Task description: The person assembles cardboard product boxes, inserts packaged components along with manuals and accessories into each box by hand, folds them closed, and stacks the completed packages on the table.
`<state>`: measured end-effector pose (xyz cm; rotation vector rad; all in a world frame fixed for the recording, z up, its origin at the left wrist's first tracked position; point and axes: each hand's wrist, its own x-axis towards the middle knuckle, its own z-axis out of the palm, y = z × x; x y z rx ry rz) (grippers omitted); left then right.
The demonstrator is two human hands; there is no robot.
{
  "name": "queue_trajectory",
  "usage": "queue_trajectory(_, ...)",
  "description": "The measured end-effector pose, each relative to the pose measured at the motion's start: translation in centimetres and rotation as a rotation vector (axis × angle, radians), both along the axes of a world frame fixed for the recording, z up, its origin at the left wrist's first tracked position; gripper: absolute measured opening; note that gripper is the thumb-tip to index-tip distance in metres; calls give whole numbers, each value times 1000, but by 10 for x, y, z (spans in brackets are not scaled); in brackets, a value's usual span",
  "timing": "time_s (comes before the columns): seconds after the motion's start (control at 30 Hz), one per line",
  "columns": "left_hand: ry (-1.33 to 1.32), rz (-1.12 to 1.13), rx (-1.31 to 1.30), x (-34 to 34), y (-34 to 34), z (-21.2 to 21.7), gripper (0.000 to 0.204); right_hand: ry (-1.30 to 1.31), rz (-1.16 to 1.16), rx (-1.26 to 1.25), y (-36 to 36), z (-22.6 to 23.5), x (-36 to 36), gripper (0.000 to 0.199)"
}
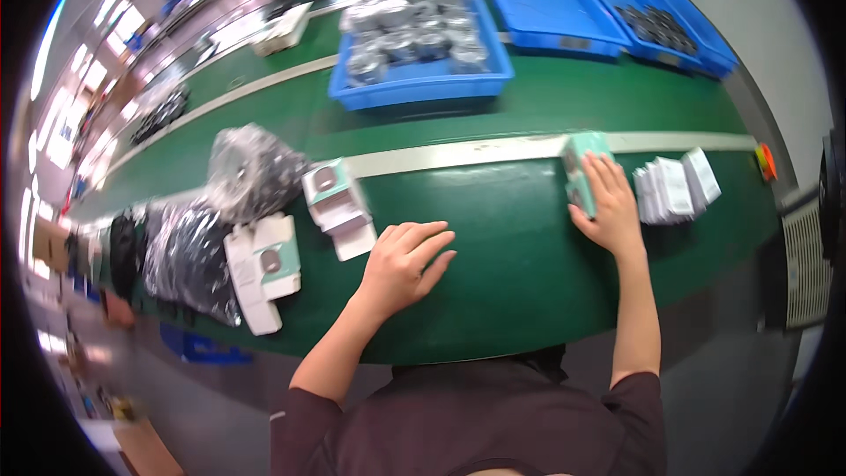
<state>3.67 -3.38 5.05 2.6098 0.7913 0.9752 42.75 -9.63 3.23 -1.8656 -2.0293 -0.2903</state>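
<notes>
Leftward, note the open carton point(339, 203), with flap spread, likely for access. Observe the left grip point(407, 264), empty and loosely spread. On the table point(502, 238), find the teal box point(575, 172), clasped by the right grip point(608, 207), apparently for steadiness. Farther right, see folded white papers point(671, 189), bundled probably for easy reach.

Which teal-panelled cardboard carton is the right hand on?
The rightmost teal-panelled cardboard carton, beside the white paper stack: the right hand is on it. The middle carton and leftmost carton lie left of the left hand.
</notes>
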Motion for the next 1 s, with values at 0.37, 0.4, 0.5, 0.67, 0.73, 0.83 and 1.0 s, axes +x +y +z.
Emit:
queue_trajectory(0.37,75,1029,74,-197,4,51,45,32,13,32,2,1,-6,77)
queue_trajectory(0.4,77,1046,85,-211,-1,48,45,31,13,29,3,1,-7,77)
queue_trajectory(0.5,413,1277,-36,-225,-11,22,76,10,-11,31,0,-2,-4,76)
queue_trajectory(0.67,392,1343,-282,-222,-13,9,89,16,-27,30,-2,-1,-7,77)
queue_trajectory(0.73,385,1356,-205,-222,-13,5,88,25,-36,10,-3,0,-9,79)
queue_trajectory(0.83,399,1360,-174,-223,-13,6,86,6,-26,25,-4,-2,-9,79)
queue_trajectory(1.0,347,1401,-210,-229,-16,9,86,24,-50,2,-3,1,-17,84)
